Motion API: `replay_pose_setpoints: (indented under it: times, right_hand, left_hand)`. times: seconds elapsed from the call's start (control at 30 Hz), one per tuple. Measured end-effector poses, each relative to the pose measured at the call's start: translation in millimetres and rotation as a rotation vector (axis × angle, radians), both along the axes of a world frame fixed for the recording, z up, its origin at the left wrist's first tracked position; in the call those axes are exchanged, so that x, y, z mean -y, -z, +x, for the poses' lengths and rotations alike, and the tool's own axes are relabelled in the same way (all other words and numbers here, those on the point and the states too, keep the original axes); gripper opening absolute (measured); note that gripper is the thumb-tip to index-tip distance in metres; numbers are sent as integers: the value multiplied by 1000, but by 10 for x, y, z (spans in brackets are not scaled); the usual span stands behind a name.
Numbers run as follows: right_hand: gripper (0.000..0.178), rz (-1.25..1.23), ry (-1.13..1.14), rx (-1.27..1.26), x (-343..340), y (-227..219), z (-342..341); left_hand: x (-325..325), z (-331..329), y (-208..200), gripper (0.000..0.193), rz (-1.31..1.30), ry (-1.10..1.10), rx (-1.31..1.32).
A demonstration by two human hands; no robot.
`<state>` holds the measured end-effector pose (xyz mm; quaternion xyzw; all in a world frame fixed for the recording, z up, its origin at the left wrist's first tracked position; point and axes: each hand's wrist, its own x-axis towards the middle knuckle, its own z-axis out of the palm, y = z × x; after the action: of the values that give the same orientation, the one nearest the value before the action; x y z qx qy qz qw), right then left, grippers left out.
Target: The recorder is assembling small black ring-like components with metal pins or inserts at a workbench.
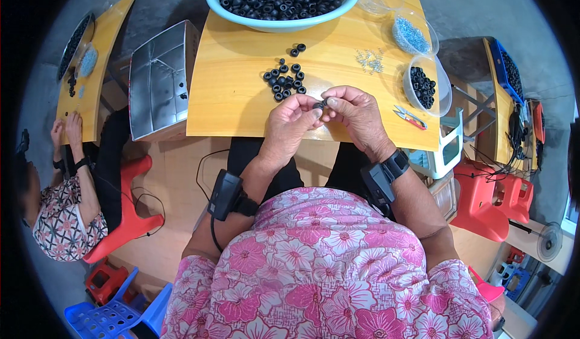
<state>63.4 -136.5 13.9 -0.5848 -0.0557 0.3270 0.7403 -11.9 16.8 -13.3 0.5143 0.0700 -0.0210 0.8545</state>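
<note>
My left hand (291, 124) and my right hand (357, 116) meet just above the near edge of the yellow wooden table (229, 91). Thumb and fingers of each are pinched together on a small black ring-shaped part (318, 105), mostly covered by the fingertips. Just beyond my left hand, a loose group of black rings (284, 83) lies on the table. Thread snips with red handles (412, 119) rest to the right of my right hand. Farther off, a small scatter of tiny clear pieces (370, 61) lies on the wood.
A light-blue basin (284, 25) heaped with black rings stands at the far edge. At the right are a tub of black rings (409, 94) and a tub of bluish pieces (412, 35). A carton (158, 79) stands left of the table; a co-worker (72, 218) sits farther left.
</note>
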Motion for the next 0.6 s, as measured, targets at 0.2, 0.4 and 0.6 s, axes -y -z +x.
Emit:
replay_pose_setpoints:
  times: [0.2, 0.4, 0.6]
  right_hand:
    - [13, -14, 2, 28, -5, 11, 9]
    - [13, -41, -9, 82, -5, -6, 11]
    - [14, -74, -11, 103, 5, -14, 24]
  left_hand:
    - [26, 0, -34, 15, -61, -38, -1]
    - [-9, -7, 35, 15, 7, -5, -3]
    - [-12, -5, 43, 16, 11, 1, -15]
